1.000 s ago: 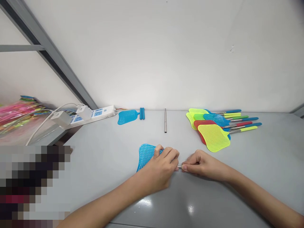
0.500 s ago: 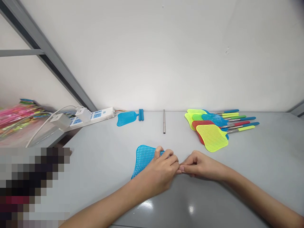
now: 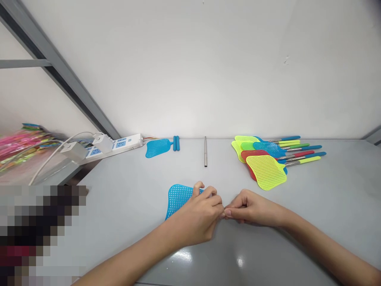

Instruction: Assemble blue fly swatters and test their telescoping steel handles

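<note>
A blue perforated fly swatter head (image 3: 179,197) extends to the left from under my left hand (image 3: 205,214), which is closed around its neck end. My right hand (image 3: 248,208) pinches a thin metal rod, now covered by the fingers; the fingertips of both hands meet. How the rod and the swatter head join is hidden. Behind them, a silver telescopic rod (image 3: 205,153) lies on the table. Further left are another blue swatter head (image 3: 157,147) and two blue handle grips (image 3: 176,143).
Several fly swatters with coloured heads overlap on the right, a yellow one (image 3: 266,172) on top. A white power strip (image 3: 127,143) with plugged-in adapters runs along the left edge. Pink bagged items (image 3: 20,145) lie beyond it. A wall stands behind the grey table (image 3: 125,190).
The short stretch of metal rod showing between my hands has vanished as the fingertips came together. The blue swatter head has shifted slightly left and turned a little.
</note>
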The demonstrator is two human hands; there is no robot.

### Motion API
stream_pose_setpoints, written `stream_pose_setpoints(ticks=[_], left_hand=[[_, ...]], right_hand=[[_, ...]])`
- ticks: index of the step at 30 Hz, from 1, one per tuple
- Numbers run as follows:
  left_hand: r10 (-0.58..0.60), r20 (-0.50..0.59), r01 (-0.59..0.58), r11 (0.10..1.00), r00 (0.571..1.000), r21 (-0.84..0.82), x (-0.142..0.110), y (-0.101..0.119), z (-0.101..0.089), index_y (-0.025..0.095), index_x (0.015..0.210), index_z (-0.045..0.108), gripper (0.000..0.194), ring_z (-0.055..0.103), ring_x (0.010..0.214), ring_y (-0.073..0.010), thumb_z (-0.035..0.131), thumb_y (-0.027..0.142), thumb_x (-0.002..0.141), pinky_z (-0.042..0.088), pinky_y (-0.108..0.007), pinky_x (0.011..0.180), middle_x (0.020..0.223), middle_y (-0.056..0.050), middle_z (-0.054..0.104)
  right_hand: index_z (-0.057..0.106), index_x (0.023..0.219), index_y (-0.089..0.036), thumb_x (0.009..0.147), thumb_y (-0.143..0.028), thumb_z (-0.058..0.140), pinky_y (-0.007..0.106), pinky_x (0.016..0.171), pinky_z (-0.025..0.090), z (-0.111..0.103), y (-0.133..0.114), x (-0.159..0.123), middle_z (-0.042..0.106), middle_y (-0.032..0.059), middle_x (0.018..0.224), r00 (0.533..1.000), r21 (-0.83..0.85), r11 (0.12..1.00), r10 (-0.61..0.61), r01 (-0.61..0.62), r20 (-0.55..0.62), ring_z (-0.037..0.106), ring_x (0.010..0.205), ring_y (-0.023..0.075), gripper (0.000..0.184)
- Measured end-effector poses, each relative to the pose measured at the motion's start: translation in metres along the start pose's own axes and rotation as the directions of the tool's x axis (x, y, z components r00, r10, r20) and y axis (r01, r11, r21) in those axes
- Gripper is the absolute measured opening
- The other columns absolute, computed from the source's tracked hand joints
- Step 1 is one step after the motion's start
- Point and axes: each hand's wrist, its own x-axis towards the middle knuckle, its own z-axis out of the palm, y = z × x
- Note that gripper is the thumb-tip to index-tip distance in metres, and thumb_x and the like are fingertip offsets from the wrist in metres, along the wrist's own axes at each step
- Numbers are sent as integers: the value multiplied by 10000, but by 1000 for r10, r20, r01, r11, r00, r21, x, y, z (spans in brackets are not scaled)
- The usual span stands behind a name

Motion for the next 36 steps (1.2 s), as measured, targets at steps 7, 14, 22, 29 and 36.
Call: stream_pose_setpoints(ticks=[7,14,22,29,36], left_hand=[[21,9,-21,999,1000,-46,4,-5,-6,164,687,507,202,427,871,-179,376,126,836,190,-410,842,696,-7,554],[29,27,-27,996,999,-86,5,-11,-8,163,682,515,201,431,839,-174,398,161,846,194,-394,812,683,-1,560],[28,29,-25,995,999,-99,4,-14,-9,167,683,516,189,428,819,-167,409,163,840,189,-395,822,685,4,565],[34,36,-30,993,999,-116,5,-17,-13,172,667,511,202,430,809,-167,407,162,840,204,-375,818,678,7,566],[22,23,-19,990,999,-141,3,-20,-11,180,715,548,187,436,790,-149,411,153,839,215,-348,804,663,19,560]], right_hand=[[411,509,-158,810,-412,480,228,407,160,-1,2,1,297,-63,478,1000,23,1000,8,-8,-3,232,441,60,401],[322,505,-171,825,-418,458,235,414,145,-1,0,0,254,-67,489,1000,27,1000,4,-4,-8,199,449,62,426],[271,513,-176,834,-392,451,241,416,123,-1,-2,0,226,-71,487,1000,37,999,-3,4,-3,171,453,60,426],[261,514,-177,827,-366,454,242,417,120,-2,0,0,212,-72,488,1000,48,999,-11,12,-8,166,454,58,414],[253,508,-180,824,-381,449,243,418,119,-2,-3,-2,205,-74,484,1000,38,999,-5,6,-26,159,450,57,423]])
